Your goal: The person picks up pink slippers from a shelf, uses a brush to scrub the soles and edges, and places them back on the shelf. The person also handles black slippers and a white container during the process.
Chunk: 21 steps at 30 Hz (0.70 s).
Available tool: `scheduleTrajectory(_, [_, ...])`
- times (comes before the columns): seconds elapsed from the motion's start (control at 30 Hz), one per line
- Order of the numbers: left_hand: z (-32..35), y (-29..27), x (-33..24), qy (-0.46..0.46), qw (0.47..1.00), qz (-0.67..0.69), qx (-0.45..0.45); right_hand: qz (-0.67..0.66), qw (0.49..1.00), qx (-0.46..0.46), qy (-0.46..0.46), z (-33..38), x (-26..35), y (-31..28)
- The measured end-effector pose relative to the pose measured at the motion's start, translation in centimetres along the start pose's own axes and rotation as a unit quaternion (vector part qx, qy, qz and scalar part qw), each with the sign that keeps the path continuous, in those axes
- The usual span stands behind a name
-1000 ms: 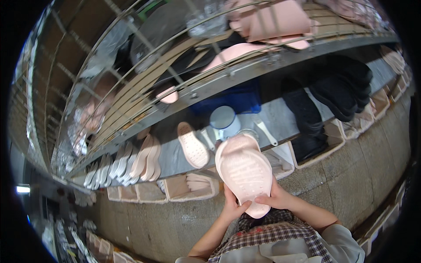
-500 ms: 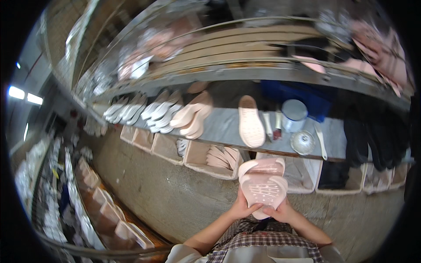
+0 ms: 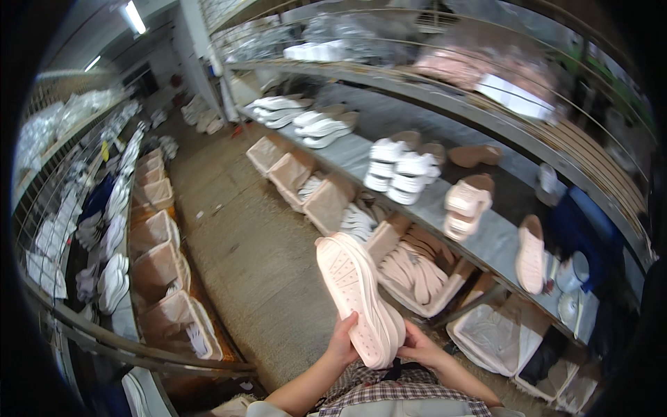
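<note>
A stack of pale pink shoe soles (image 3: 351,292) is held upright and tilted in front of my body, its dotted tread-like face turned to the left. My left hand (image 3: 342,340) grips the lower left edge, thumb lying on the face. On the lower right side, my right hand (image 3: 420,347) is closed around the edge, its fingers partly hidden behind the soles. Just beyond the soles stands a bin of pink strips (image 3: 417,274). A single pink sole (image 3: 531,257) lies on the grey bench to the right.
Along the bench (image 3: 497,240) stand stacks of white soles (image 3: 403,167) and pink soles (image 3: 469,205). A white cup (image 3: 573,271) and a blue crate (image 3: 590,229) are at the right. Lined bins (image 3: 326,201) run beneath. Another rack with bins (image 3: 160,257) lines the left.
My view has swung left along the aisle. The soles have been turned from lying fanned apart to upright and pressed together, with both hands still on them.
</note>
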<state>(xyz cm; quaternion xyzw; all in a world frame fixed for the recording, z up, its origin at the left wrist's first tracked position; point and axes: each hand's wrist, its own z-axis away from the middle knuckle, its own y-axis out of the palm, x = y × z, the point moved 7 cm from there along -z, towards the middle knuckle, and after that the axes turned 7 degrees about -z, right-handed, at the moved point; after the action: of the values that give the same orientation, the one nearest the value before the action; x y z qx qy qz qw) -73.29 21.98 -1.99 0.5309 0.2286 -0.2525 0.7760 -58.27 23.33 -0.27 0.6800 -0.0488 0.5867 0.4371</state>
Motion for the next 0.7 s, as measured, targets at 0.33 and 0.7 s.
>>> scheduleTrajectory(0.33, [-1.9,-13.8,-16.1,0.142,0.966,-0.018,-0.214,-0.091,0.95,0.054,0.295,-21.0,-9.0,7.4])
scheduleTrajectory(0.7, [-19.0,-19.5,-35.7,0.176,0.961,-0.016,-0.214,-0.055,0.956,0.155,0.242,-51.2,-5.2,11.0])
